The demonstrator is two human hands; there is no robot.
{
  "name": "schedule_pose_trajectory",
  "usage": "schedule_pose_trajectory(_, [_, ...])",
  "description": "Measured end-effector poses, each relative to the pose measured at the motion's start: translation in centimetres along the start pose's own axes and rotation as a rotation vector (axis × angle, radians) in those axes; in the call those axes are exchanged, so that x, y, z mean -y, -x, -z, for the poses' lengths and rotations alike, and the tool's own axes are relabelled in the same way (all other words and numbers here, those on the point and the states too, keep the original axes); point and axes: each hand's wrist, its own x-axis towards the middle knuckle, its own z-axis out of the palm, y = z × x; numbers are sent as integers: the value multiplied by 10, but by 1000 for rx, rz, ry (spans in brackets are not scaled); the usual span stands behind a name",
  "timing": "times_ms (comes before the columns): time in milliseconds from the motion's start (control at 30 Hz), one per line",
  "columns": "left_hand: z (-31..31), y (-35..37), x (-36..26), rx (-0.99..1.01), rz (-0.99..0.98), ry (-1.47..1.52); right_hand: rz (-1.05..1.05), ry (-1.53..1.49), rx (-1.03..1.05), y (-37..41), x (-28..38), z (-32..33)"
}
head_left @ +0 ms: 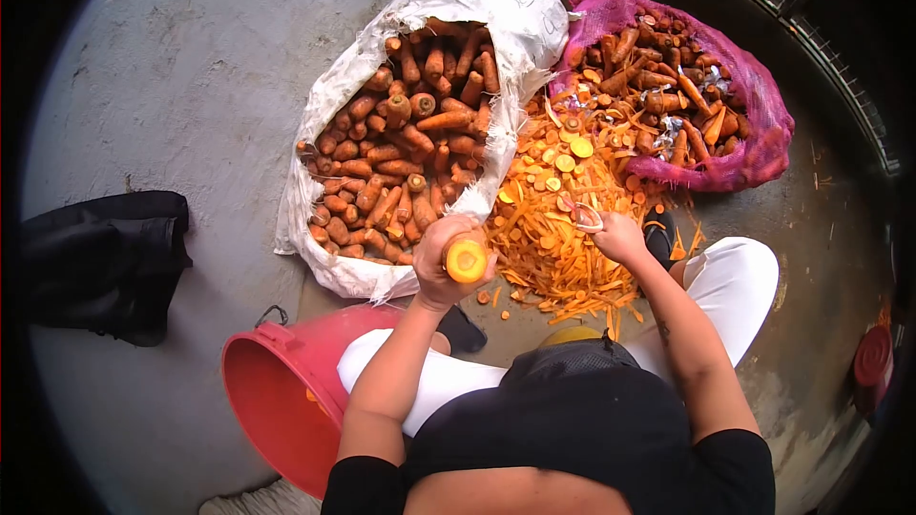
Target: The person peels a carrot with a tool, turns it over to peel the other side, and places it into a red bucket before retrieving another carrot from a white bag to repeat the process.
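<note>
My left hand [443,265] is wrapped round a carrot [467,260], its cut orange end facing up at me. In my right hand [617,236] is a peeler [587,218], pale and loop-shaped, held apart from the carrot above the pile. Beneath and between both hands spreads a heap of carrot peelings [549,257] with round cut ends mixed in. Just beyond my left hand, a white sack [332,272] lies open, full of unpeeled carrots [386,148].
A purple mesh bag [768,148] of carrots and scraps lies at the upper right. A red bucket [286,391] is tipped on its side by my left leg. Dark cloth [114,262] lies at the far left; a red object [872,358] stands at the right edge.
</note>
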Motion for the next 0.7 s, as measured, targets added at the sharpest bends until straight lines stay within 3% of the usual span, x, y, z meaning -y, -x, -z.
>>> schedule_pose_trajectory(100, [2,-1,1,5,-93,-40,-2,-12,-10,2,3,-2])
schedule_pose_trajectory(400, [2,-2,-1,-20,-75,-36,58,-54,-18,6,15,1])
schedule_pose_trajectory(700, [-6,-1,1,34,165,63,23,-26,7,1,9,-9])
